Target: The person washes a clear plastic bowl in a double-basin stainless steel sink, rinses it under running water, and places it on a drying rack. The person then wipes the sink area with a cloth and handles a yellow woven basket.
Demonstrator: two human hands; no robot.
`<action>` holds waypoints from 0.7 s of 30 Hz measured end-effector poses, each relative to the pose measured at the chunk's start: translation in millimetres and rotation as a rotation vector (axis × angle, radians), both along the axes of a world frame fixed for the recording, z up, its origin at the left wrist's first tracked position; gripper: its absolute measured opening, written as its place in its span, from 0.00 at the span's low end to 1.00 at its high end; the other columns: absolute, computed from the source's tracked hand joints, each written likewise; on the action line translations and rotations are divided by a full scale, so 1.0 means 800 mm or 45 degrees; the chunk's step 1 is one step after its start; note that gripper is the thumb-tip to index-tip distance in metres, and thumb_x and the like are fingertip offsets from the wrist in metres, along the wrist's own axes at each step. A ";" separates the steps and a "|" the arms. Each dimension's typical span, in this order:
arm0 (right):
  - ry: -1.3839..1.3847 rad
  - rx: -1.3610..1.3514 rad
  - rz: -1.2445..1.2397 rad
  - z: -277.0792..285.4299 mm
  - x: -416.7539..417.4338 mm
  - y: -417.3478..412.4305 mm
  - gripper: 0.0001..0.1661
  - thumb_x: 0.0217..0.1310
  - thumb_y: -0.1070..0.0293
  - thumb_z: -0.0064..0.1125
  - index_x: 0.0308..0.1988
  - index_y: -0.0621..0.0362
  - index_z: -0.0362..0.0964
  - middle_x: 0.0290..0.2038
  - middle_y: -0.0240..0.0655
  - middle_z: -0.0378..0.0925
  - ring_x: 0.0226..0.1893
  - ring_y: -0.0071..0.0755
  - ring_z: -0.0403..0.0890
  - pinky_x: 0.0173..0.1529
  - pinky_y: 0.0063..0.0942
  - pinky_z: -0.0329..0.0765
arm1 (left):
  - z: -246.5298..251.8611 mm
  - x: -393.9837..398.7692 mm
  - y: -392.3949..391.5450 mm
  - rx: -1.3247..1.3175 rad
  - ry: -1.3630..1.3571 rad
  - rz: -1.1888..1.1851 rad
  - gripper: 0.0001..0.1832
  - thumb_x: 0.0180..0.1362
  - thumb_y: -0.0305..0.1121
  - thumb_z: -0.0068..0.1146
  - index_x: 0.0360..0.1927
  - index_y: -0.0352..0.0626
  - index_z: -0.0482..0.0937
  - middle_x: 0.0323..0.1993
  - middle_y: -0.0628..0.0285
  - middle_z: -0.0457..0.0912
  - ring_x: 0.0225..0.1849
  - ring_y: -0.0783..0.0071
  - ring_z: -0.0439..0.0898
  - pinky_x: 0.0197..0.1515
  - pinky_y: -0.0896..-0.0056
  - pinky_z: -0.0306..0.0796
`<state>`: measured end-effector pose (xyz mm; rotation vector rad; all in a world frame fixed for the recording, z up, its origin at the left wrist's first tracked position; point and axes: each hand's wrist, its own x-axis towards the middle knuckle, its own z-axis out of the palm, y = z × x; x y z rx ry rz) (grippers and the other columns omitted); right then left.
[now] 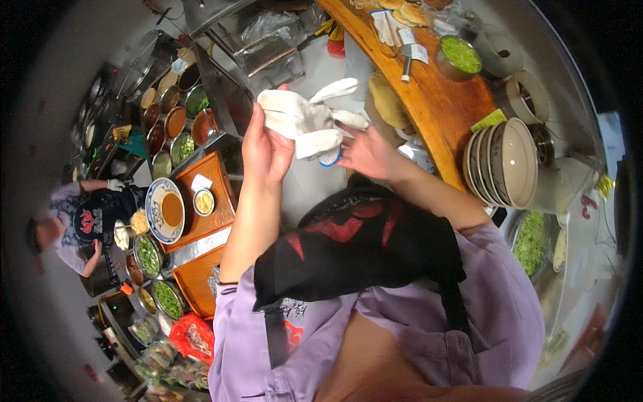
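Observation:
Both my hands are raised in front of me around white knit work gloves [301, 115], bunched together so that I cannot tell exactly how many there are. A blue-edged cuff [330, 157] shows at their lower side. My left hand [269, 145] grips the left end, its thumb in front and other fingers partly hidden behind the fabric. On the right side, my right hand [370, 149] has its fingers at the loose glove fingers and the blue cuff, some fingertips hidden by the cloth. A black apron [361, 246] with red print covers my front.
At right, a wooden counter [437, 95] bears stacked bowls [512, 163], chopped greens [459, 54] and another white glove [391, 27]. Wooden trays [211, 173], a patterned bowl of brown liquid [171, 211] and several ingredient pots [176, 122] stand left. A person [83, 221] stands beyond.

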<state>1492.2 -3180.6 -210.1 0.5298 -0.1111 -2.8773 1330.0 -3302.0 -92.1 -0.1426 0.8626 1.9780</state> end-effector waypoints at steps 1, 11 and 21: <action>0.046 -0.053 0.016 -0.024 -0.025 -0.004 0.29 0.70 0.51 0.41 0.63 0.54 0.58 0.62 0.40 0.64 0.60 0.36 0.68 0.64 0.40 0.66 | -0.021 -0.015 0.001 0.038 -0.070 0.002 0.26 0.70 0.44 0.38 0.62 0.34 0.64 0.58 0.55 0.73 0.59 0.64 0.71 0.64 0.59 0.61; 0.005 0.340 0.167 -0.168 -0.214 0.109 0.20 0.64 0.73 0.52 0.55 0.65 0.64 0.50 0.43 0.75 0.51 0.37 0.77 0.56 0.35 0.75 | -0.165 -0.163 0.021 -1.542 1.268 0.009 0.24 0.64 0.33 0.52 0.62 0.40 0.62 0.61 0.56 0.64 0.60 0.65 0.66 0.63 0.66 0.59; -0.204 0.517 -0.074 -0.168 -0.304 0.288 0.21 0.71 0.56 0.41 0.51 0.59 0.70 0.44 0.37 0.78 0.49 0.30 0.78 0.51 0.27 0.73 | -0.206 -0.282 0.268 -0.988 2.093 -0.865 0.17 0.55 0.27 0.60 0.50 0.41 0.77 0.52 0.53 0.75 0.52 0.53 0.76 0.55 0.61 0.70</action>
